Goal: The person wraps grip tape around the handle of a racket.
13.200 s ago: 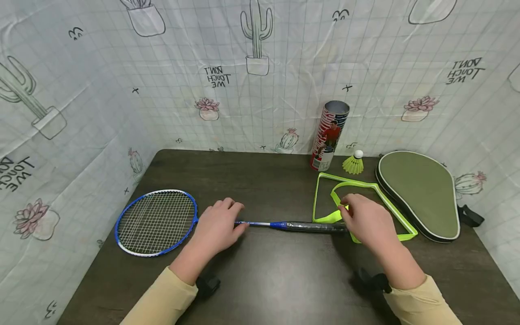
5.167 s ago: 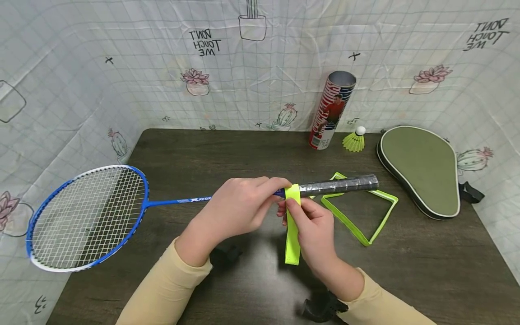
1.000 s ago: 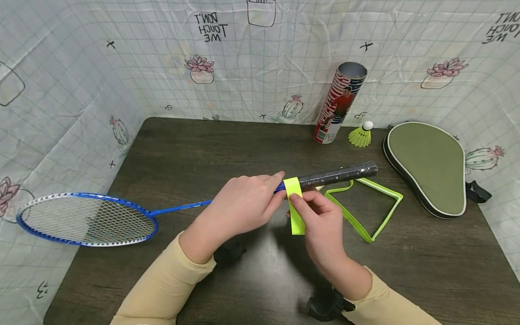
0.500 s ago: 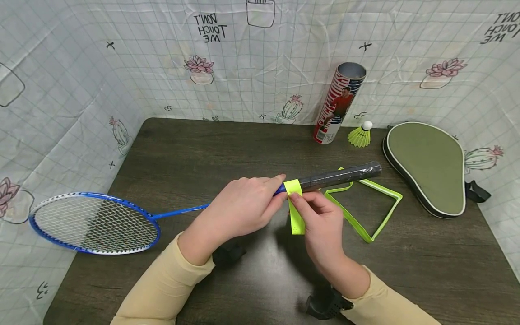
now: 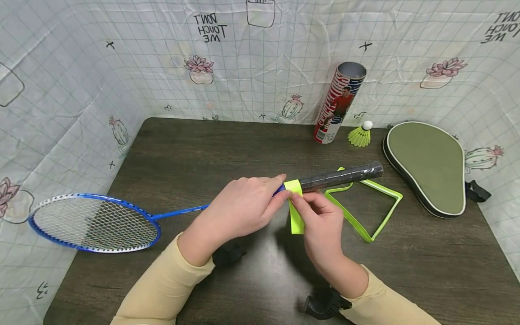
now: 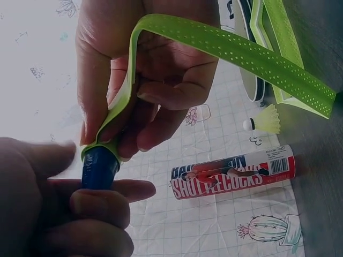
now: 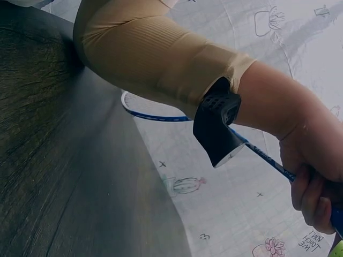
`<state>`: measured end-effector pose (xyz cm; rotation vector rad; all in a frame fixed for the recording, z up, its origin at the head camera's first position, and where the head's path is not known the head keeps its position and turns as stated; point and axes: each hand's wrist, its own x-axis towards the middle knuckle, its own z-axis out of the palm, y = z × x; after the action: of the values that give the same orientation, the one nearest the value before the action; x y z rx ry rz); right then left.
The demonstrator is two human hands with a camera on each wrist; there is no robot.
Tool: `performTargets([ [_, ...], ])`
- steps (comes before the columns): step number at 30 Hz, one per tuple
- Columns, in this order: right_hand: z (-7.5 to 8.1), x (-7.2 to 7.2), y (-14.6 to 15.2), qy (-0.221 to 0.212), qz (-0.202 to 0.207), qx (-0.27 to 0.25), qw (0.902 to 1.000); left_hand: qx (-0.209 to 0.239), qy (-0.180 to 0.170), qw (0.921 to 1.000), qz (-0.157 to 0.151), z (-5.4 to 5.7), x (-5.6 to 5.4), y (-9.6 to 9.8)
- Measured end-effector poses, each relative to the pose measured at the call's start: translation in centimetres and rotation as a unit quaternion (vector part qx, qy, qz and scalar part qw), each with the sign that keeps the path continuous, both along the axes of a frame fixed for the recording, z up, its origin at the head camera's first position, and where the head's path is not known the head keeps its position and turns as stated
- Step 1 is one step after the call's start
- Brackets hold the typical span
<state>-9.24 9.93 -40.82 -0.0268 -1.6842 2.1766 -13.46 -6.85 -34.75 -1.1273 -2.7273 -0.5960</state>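
Lime-green grip tape (image 5: 297, 221) is wrapped round the neck end of a badminton racket's (image 5: 178, 211) handle (image 5: 341, 176), w/ a flat length hanging down in front. L hand (image 5: 235, 205) grasps the racket at the blue cone, fingers curled round it as seen in the L wrist view; R hand (image 5: 322, 223) pinches the tape btwn thumb & fingers right beside it, thumb near the L fingertips. Racket's held above the dark wood-look table (image 5: 203, 153), blue/white head out to the L, black handle end up & to the R. On the tabletop under the handle lies a bent strip (image 5: 357, 226) in the same lime green, angular in outline; L wrist view shows it's perforated. Farther back: a red/white/blue shuttlecock tube (image 5: 339, 106), upright, open top; a yellow shuttlecock (image 5: 360, 136) w/ white cork just R of it, then an olive case (image 5: 426, 167), white piping, black strap. Both arms in pale yellow sleeves (image 5: 162, 280), black device (image 5: 325, 304) at R wrist. Behind: white grid cloth (image 5: 243, 81) w/ cactus prints.
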Motion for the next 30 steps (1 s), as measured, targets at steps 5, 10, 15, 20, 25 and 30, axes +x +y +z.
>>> performTargets([
  [5,-0.3,0.0,0.0,0.026,-0.004,0.015,0.9995,0.01,0.007,0.9999,0.003,0.1,0.0,0.1],
  [10,-0.5,0.1,0.2,0.042,-0.008,0.03,0.9986,0.023,0.003,0.9997,-0.001,0.2,0.1,0.0],
  [15,-0.8,-0.1,0.3,0.003,0.018,0.027,0.9995,0.037,-0.012,0.9992,-0.011,0.3,0.1,-0.2],
  [20,-0.9,-0.2,0.3,-0.031,0.081,-0.023,0.996,0.038,-0.042,0.9984,-0.006,0.4,0.0,-0.3],
  [25,-0.2,-0.3,0.4,-0.063,0.077,-0.077,0.992,0.057,-0.013,0.9982,-0.014,0.2,0.0,-0.2],
  [30,0.6,-0.7,1.0,-0.071,0.084,-0.106,0.9882,0.068,0.114,0.9895,-0.057,-0.1,-0.1,-0.1],
])
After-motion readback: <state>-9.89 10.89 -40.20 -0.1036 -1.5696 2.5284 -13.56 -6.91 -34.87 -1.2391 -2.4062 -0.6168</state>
